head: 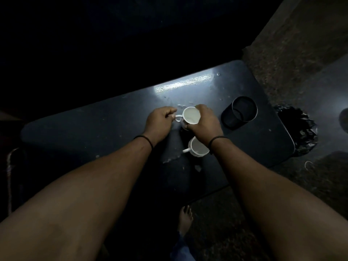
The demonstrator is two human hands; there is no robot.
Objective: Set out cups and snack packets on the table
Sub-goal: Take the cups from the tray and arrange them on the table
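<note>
- Left hand (160,119): fingers curled, pinching the handle of the upper white cup (191,116) from its left side.
- Right hand (204,121): fingers curled over the cup's right rim and wall, steadying it. The cup sits tilted, mouth toward the camera; whether its base touches the table (94,132) cannot be told.
- Second white cup (198,147) stands just below the right wrist, handle pointing left, close to the first.
- Judgement: set the held cup down level and a little apart from the second one, so the rims do not knock; release the rim hand last.
- Dark metal-rimmed cylindrical holder (240,112) lies to the right, apart from both cups.
- No snack packets visible; lighting poor.
</note>
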